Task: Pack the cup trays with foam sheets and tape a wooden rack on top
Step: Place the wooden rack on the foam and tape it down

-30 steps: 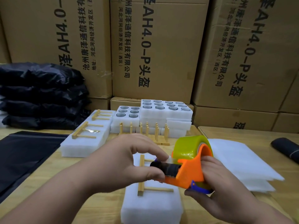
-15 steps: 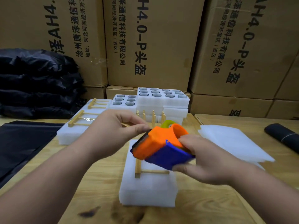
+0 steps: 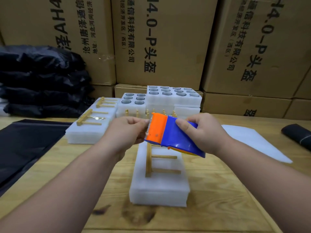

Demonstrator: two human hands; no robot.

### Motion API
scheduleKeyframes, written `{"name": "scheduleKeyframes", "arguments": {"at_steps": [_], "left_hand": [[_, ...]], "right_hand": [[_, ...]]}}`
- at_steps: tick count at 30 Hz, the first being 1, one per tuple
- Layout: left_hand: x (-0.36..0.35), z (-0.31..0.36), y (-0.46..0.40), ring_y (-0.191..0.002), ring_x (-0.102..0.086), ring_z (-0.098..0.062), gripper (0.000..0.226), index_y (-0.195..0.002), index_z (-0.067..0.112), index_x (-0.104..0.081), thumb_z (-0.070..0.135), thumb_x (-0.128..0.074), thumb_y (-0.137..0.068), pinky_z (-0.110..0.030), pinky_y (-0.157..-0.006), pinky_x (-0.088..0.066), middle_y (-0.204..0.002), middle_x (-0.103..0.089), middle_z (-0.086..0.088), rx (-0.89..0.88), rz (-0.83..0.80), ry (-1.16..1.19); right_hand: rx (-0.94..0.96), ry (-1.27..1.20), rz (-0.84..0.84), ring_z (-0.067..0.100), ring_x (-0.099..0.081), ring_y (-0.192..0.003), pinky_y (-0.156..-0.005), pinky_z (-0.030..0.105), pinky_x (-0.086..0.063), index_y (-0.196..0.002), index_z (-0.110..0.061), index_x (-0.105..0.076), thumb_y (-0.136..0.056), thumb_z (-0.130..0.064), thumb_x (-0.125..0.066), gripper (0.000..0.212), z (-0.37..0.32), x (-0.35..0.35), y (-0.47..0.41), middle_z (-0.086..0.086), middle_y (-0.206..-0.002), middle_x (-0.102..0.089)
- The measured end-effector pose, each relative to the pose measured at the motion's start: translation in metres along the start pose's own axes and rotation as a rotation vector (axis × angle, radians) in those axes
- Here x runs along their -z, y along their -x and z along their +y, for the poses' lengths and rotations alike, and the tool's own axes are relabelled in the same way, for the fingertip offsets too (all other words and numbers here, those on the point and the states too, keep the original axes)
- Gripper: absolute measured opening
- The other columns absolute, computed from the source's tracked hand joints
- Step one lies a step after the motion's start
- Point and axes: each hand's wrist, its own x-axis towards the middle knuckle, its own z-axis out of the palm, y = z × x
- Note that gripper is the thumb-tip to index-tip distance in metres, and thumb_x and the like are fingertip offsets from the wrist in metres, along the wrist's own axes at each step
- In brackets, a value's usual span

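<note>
My right hand grips the orange and blue plastic tape dispenser by its blue handle end, holding it above the far end of the white foam-wrapped cup tray pack. My left hand is at the dispenser's toothed edge, fingertips curled in as if pinching the tape end; the tape itself is too clear to make out, so I cannot confirm that grip. The hands are close together, joined only through the dispenser.

The pale wooden pegged rack lies flat on top of the pack, not yet taped, near the pack's left side.

Risks noted:
- The rack is loose; tape drag or a knock from the dispenser could shift it off line.
- The tape end may slip back onto the roll if my pinch is weak.
- My left fingertips sit beside the serrated cutter; a sudden pull could nick them.
- The soft foam could dent or tear under tight tape.
</note>
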Motion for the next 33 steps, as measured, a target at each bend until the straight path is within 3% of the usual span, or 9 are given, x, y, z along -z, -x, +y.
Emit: {"name": "scheduleKeyframes", "arguments": {"at_steps": [5, 9, 12, 15, 21, 23, 26, 29, 33], "left_hand": [[0.01, -0.002, 0.002, -0.071, -0.075, -0.012, 0.019, -0.08, 0.013, -0.077, 0.024, -0.074, -0.094, -0.027, -0.07, -0.059, -0.077, -0.078, -0.003, -0.004, 0.003, 0.009], [0.033, 0.0, -0.001, -0.074, -0.076, -0.012, 0.02, -0.08, 0.012, -0.075, 0.025, -0.073, -0.094, -0.026, -0.072, -0.059, -0.076, -0.076, -0.003, 0.022, 0.029, 0.07], [0.062, -0.009, -0.004, -0.075, -0.076, -0.013, 0.018, -0.087, 0.01, -0.072, 0.026, -0.073, -0.094, -0.026, -0.07, -0.058, -0.075, -0.075, 0.0, 0.108, 0.101, 0.155], [0.073, -0.034, 0.0, -0.068, -0.075, -0.013, 0.015, -0.091, 0.009, -0.072, 0.024, -0.072, -0.094, -0.03, -0.07, -0.057, -0.073, -0.074, 0.001, 0.268, 0.107, 0.226], [0.058, -0.084, 0.008, -0.054, -0.069, -0.014, 0.012, -0.089, 0.014, -0.073, 0.023, -0.069, -0.095, -0.028, -0.056, -0.057, -0.071, -0.073, 0.002, 0.512, 0.112, 0.467], [0.053, -0.095, 0.007, -0.05, -0.067, -0.013, 0.012, -0.089, 0.014, -0.072, 0.023, -0.068, -0.096, -0.025, -0.05, -0.056, -0.069, -0.074, 0.003, 0.541, 0.123, 0.507], [0.044, -0.105, 0.004, -0.046, -0.065, -0.009, 0.014, -0.088, 0.016, -0.072, 0.025, -0.066, -0.097, -0.025, -0.053, -0.053, -0.066, -0.073, 0.007, 0.589, 0.121, 0.519], [0.038, -0.113, 0.0, -0.043, -0.061, -0.005, 0.015, -0.088, 0.017, -0.071, 0.026, -0.065, -0.098, -0.021, -0.05, -0.051, -0.064, -0.072, 0.009, 0.63, 0.111, 0.48], [0.034, -0.119, -0.004, -0.037, -0.053, -0.004, 0.027, -0.074, 0.016, -0.069, 0.025, -0.065, -0.099, -0.016, -0.037, -0.043, -0.055, -0.063, 0.008, 0.655, 0.121, 0.416]], "right_hand": [[0.051, 0.051, -0.072, 0.014, -0.034, -0.05, -0.053, 0.034, -0.029, -0.059, -0.013, -0.047, -0.086, -0.066, -0.044, 0.06, 0.006, 0.013, -0.01, -0.002, -0.053, -0.039], [0.119, 0.129, -0.091, 0.017, -0.038, -0.052, -0.053, 0.037, -0.032, -0.064, -0.004, -0.056, -0.088, -0.065, -0.042, 0.067, 0.007, 0.026, -0.019, 0.015, -0.06, -0.049], [0.088, 0.169, -0.131, 0.02, -0.043, -0.053, -0.054, 0.037, -0.035, -0.063, -0.006, -0.059, -0.09, -0.075, -0.044, 0.075, 0.014, 0.045, -0.027, 0.008, -0.058, -0.051], [0.03, 0.237, -0.224, 0.016, -0.047, -0.051, -0.054, 0.038, -0.039, -0.059, -0.013, -0.061, -0.073, -0.08, -0.04, 0.072, 0.011, 0.059, -0.039, 0.004, -0.055, -0.054], [0.078, 0.432, -0.42, 0.011, -0.06, -0.055, -0.054, 0.033, -0.046, -0.067, -0.023, -0.072, -0.06, -0.091, -0.036, 0.077, -0.037, 0.068, -0.081, -0.005, -0.062, -0.066], [0.089, 0.485, -0.467, 0.011, -0.062, -0.054, -0.054, 0.033, -0.047, -0.067, -0.021, -0.073, -0.064, -0.09, -0.041, 0.076, -0.055, 0.066, -0.095, -0.005, -0.061, -0.068], [0.105, 0.593, -0.518, 0.008, -0.061, -0.052, -0.054, 0.029, -0.044, -0.068, -0.021, -0.075, -0.078, -0.081, -0.049, 0.066, -0.08, 0.06, -0.113, -0.009, -0.06, -0.069], [0.141, 0.688, -0.557, 0.016, -0.064, -0.062, -0.056, 0.031, -0.044, -0.071, -0.018, -0.074, -0.076, -0.083, -0.047, 0.071, -0.102, 0.049, -0.126, -0.004, -0.061, -0.069], [0.173, 0.759, -0.611, 0.018, -0.059, -0.059, -0.055, 0.031, -0.041, -0.066, -0.015, -0.071, -0.073, -0.083, -0.044, 0.073, -0.124, 0.031, -0.133, -0.005, -0.057, -0.063]]}}
